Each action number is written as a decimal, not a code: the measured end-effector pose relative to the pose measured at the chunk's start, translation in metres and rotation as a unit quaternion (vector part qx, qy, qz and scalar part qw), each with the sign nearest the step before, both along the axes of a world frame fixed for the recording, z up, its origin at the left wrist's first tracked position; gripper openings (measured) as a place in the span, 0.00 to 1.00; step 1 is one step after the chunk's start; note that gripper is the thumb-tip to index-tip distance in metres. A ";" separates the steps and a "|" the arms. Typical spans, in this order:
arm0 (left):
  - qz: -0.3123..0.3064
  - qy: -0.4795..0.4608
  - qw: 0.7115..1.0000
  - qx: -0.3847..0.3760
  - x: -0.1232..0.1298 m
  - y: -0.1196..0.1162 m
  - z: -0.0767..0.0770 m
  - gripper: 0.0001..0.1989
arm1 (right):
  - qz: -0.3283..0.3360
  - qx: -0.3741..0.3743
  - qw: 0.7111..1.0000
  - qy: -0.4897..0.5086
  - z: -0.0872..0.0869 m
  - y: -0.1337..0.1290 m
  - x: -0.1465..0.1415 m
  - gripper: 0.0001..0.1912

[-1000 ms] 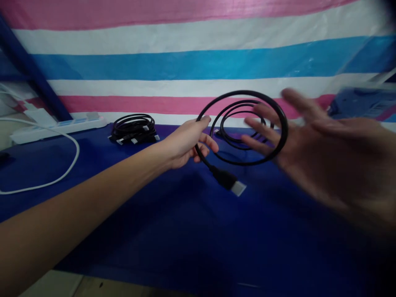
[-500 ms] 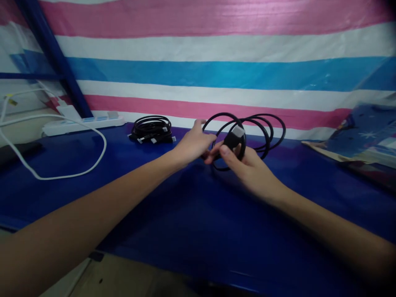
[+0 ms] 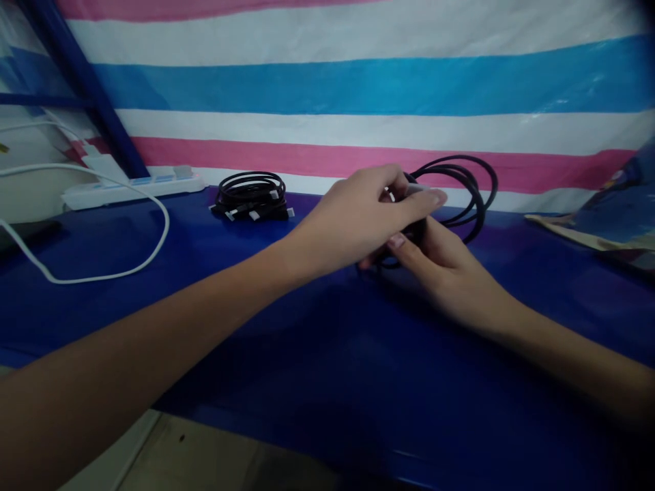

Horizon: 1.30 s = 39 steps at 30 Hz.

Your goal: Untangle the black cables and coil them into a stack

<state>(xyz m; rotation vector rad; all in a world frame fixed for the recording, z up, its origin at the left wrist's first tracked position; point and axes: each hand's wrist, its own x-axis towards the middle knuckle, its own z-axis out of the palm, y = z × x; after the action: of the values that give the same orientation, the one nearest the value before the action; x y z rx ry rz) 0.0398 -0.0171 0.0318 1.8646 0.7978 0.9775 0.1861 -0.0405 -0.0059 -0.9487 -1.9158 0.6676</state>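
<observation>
A loosely looped black cable is between both hands, its loops fanning out to the right above the blue tabletop. My right hand is closed on the cable near its plug, with the thumb pressed in from the front. Over the top comes my left hand, its thumb and fingers closed around the cable at the plug end. That hand covers most of the plug; only a pale bit shows between the fingers. Several coiled black cables with silver-tipped plugs lie at the back, left of my hands.
A white power strip with a white charger stands at the back left, its white cable looping over the table. A dark flat object lies at the left edge. Blue printed packaging is at the right, and a striped sheet hangs behind.
My left hand has moved right, from the cable's loop onto the plug end beside my right hand, covering the plug. The view has tipped slightly downward.
</observation>
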 end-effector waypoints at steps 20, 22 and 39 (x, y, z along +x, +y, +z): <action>0.075 0.269 0.868 0.410 -0.022 0.026 0.003 0.19 | 0.092 -0.180 0.963 0.176 0.005 -0.006 0.002 0.17; 0.072 0.258 0.889 0.370 -0.020 0.026 0.002 0.16 | 0.119 -0.194 0.961 0.159 0.005 -0.008 0.001 0.17; 0.075 0.172 0.953 0.237 -0.003 0.026 -0.020 0.15 | 0.069 0.037 0.974 -0.214 0.011 -0.019 0.007 0.05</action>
<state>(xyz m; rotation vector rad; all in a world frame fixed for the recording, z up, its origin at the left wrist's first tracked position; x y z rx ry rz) 0.0368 0.0093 0.0119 2.4674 0.9843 1.0149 0.1930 -0.0590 0.0050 -0.9753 -2.3885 0.4911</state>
